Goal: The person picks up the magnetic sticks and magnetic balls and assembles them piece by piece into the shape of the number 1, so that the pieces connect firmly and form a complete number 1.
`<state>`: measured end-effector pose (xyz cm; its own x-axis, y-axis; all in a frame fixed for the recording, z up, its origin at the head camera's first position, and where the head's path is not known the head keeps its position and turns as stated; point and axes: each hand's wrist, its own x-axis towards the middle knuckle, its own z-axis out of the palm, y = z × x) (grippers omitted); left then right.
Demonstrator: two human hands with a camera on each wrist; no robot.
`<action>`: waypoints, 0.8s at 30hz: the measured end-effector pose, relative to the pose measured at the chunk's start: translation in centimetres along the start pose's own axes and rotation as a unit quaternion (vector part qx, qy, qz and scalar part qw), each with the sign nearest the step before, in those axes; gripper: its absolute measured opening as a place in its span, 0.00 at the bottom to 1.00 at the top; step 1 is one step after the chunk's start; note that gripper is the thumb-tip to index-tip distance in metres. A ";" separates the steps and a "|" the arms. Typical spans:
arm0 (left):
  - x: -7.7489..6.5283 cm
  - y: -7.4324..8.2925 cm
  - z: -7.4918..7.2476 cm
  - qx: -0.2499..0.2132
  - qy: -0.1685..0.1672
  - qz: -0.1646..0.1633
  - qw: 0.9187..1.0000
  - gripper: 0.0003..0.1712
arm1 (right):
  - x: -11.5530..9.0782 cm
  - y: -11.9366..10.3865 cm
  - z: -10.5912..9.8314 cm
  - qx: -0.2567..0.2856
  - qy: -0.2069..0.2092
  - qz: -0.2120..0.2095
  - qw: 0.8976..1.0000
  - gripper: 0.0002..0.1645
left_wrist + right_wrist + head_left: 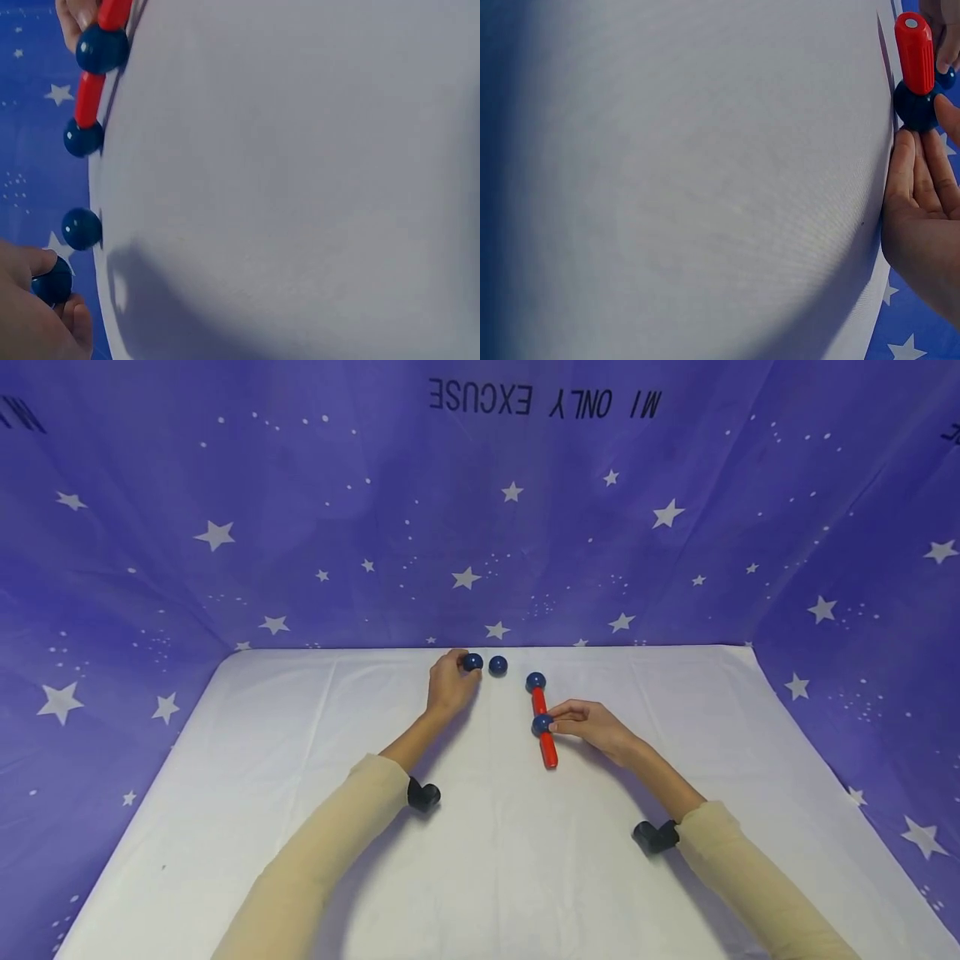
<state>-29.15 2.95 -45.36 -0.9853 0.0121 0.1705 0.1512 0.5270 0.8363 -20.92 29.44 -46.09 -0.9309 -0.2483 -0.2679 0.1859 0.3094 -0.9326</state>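
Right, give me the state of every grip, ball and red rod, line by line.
Left grip: pinches the left ball.
Right grip: pinches the middle ball.
Left ball: held.
Loose ball: touched by neither grip.
Far ball: against the far rod.
Middle ball: held, between both rods.
Far rod: ball at each end.
Near rod: one end free.

The white tabletop (517,868) is lit softly and evenly in the head view, with faint shadows cast beside the sleeves (322,852) and small highlights caught on the blue balls (498,666). Both wrist views are rendered dimmer and greyer; the tabletop's edge is bowed by distortion, with one side of each darkly blurred.
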 end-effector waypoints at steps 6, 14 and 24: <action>-1.3 0.9 -0.6 -0.044 -0.004 0.008 0.999 0.24 | 0.0 0.1 -0.1 -0.001 -0.001 -0.003 1.000 0.20; -3.6 1.9 -1.3 -0.067 -0.045 0.017 0.997 0.23 | 0.0 0.1 -0.1 0.001 -0.004 -0.004 1.000 0.21; -6.3 2.5 -1.4 -0.096 -0.093 0.061 0.989 0.22 | 0.2 0.1 -0.1 0.007 -0.002 -0.003 1.000 0.22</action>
<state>-22.44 2.98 -43.61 -0.9538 0.2314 0.1914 0.2637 0.3404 0.9025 -21.15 29.54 -46.18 -0.9310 -0.2531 -0.2632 0.1850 0.2945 -0.9376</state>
